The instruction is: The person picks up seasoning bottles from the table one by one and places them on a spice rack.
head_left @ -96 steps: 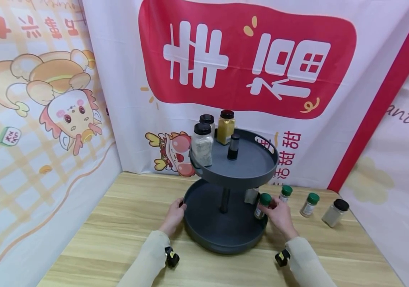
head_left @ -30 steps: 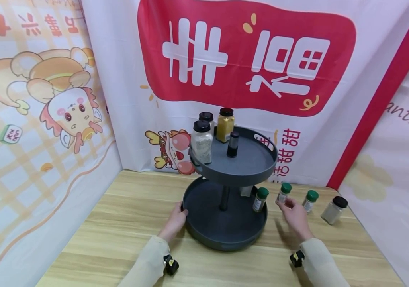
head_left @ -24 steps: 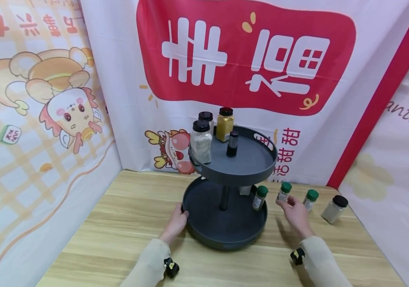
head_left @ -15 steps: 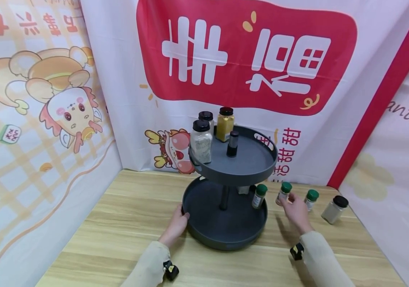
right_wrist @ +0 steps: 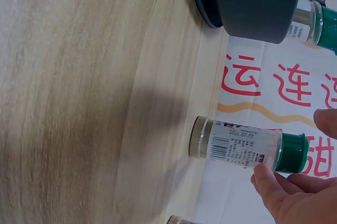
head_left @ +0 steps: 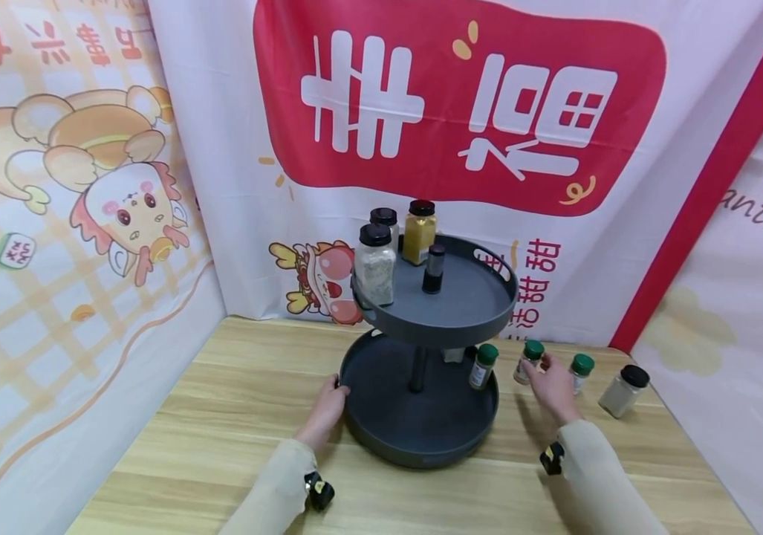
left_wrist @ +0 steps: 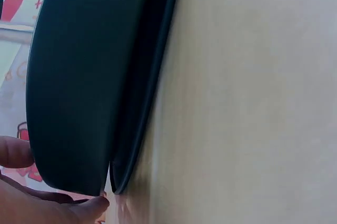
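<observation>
Jar [right_wrist: 239,145], green-capped, stood upright on the bench [head_left: 241,446] just right of the rack [head_left: 419,365], off both of its trays. By count, shelving was judged part done: five jars were on the rack and three were off it. On the upper tray [head_left: 478,297] stood a yellow jar [head_left: 419,241], a speckled jar [head_left: 377,273] at the left edge and a black-capped jar [head_left: 385,216] behind the speckled one. The lower tray [head_left: 414,427] carried a second green-capped jar [head_left: 479,375] and a pale jar [head_left: 453,354], the latter partly hidden by the tier above. Not on the rack, besides the first jar, were a third green-capped jar [head_left: 579,373] and a grey jar [head_left: 620,395], both further right on the bench.

Right hand [head_left: 553,390]: grip parted about the first jar; a fingertip met its shoulder below the cap, while the thumb appeared clear of it. No firm hold was evident.

Left hand [head_left: 324,412]: grip closed on the lower tray at its left side, thumb at the rim, fingers below.

Both sleeved forearms reached in from the near side, angled inward towards the rack.
</observation>
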The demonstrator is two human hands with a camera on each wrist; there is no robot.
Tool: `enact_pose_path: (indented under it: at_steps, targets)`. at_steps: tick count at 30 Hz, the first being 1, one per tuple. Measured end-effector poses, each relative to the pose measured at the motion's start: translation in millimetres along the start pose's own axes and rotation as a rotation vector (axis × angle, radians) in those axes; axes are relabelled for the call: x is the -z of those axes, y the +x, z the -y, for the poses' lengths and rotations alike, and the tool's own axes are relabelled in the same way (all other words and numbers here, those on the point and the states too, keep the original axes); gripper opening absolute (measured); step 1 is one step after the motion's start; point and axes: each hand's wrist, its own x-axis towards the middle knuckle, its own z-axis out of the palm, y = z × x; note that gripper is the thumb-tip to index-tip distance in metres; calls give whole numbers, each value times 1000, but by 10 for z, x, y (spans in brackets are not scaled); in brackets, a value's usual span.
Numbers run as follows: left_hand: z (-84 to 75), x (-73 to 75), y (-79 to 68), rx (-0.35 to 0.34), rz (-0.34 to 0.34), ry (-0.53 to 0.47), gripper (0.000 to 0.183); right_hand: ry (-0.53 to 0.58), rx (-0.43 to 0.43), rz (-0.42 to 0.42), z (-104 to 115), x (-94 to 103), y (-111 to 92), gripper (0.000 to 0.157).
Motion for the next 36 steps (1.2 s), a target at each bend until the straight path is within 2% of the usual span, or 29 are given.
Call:
enact_pose_path:
  at_steps: [7, 17, 26, 36]
  targets:
    - [-23, 48, 175, 30, 17, -1, 47, 17, 3, -11, -72, -22, 70, 73]
    - [-10, 59, 374, -38, 25, 33, 40, 35, 5, -13, -139, -61, 184, 73]
    - [27, 71, 461, -41, 38, 14, 40, 86, -12, -37, -162, -107, 234, 69]
    - [70, 84, 473, -62, 53, -13, 38, 110, 5, -69, -191, -149, 244, 60]
